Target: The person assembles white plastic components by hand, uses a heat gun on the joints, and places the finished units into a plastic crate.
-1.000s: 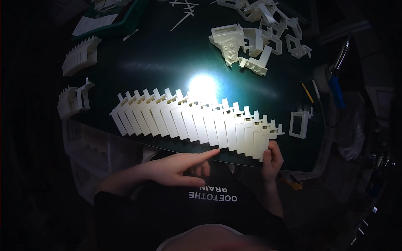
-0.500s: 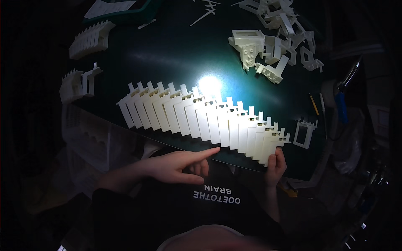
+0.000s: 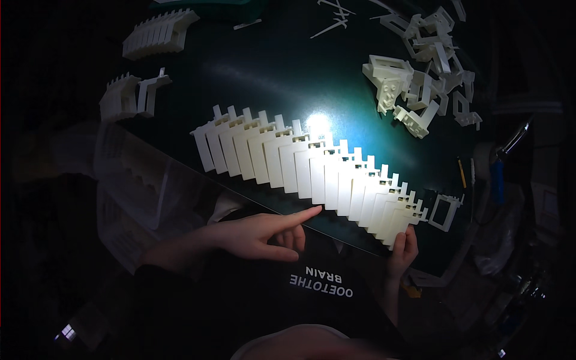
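Observation:
A long slanting row of overlapping white plastic frames (image 3: pixel 288 161) lies on the dark green table, with small tabs standing along its far side. My left hand (image 3: pixel 264 236) holds nothing. Its index finger is stretched out to the near edge of the row, around the middle; whether it touches is hard to tell. The thumb sticks out and the other fingers curl loosely. At the right end of the row, my right hand (image 3: pixel 404 249) pinches the last white plastic frame (image 3: pixel 395 225), thumb on its near face. A single loose rectangular frame (image 3: pixel 440 223) lies just beyond it.
A heap of white plastic parts (image 3: pixel 441 51) sits at the far right. Two shorter stacks, one farther back (image 3: pixel 157 36) and one nearer (image 3: pixel 119 99), stand at the left. Thin white sprues (image 3: pixel 335 15) lie at the back. Blue-handled pliers (image 3: pixel 498 180) are at the right edge.
The whole view has turned and shifted, so the table things appear farther right. My left index finger stays near the row's middle, and my right hand keeps its grip at the end.

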{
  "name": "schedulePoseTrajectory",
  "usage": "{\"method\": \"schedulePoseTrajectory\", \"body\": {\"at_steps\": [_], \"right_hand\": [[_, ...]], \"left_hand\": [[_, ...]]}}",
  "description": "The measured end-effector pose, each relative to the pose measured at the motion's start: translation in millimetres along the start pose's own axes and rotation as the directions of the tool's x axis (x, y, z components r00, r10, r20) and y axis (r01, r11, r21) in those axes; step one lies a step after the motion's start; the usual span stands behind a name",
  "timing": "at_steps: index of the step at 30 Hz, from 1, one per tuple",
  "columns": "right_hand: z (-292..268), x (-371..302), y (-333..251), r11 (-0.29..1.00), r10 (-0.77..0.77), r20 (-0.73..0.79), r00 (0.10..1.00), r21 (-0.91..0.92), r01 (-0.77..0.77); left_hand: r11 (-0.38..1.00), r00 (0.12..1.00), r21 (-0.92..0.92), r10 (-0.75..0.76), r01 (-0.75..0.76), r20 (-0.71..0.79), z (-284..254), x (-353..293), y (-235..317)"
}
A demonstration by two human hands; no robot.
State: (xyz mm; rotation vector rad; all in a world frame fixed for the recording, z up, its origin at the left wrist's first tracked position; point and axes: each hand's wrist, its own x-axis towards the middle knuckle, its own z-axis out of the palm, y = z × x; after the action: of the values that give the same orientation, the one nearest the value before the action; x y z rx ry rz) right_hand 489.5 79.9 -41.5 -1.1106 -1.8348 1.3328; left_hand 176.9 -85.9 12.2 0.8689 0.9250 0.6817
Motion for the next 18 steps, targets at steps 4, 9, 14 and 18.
{"method": "schedulePoseTrajectory", "body": {"at_steps": [4,9,14,18], "right_hand": [[-3.5,-0.9,3.4,0.999,-0.017,-0.003,1.000,-0.037,0.017],[-4.6,0.1,2.4,1.000,0.026,0.026,0.999,-0.004,-0.026],[-5.1,-0.3,0.1,0.998,0.061,0.023,0.998,0.023,-0.061],[-4.0,0.5,-2.0,0.997,0.078,0.011,0.997,0.014,-0.078]], "left_hand": [[0.998,0.989,0.020,0.068,-0.066,-0.129,2.9,-24.1,-7.8],[0.995,0.964,0.024,0.104,-0.101,-0.245,6.3,-31.9,-13.5],[0.994,0.971,0.038,0.105,-0.099,-0.213,3.0,-26.2,-13.2],[0.998,0.971,0.023,0.059,-0.055,-0.232,2.3,-29.3,-11.2]]}}
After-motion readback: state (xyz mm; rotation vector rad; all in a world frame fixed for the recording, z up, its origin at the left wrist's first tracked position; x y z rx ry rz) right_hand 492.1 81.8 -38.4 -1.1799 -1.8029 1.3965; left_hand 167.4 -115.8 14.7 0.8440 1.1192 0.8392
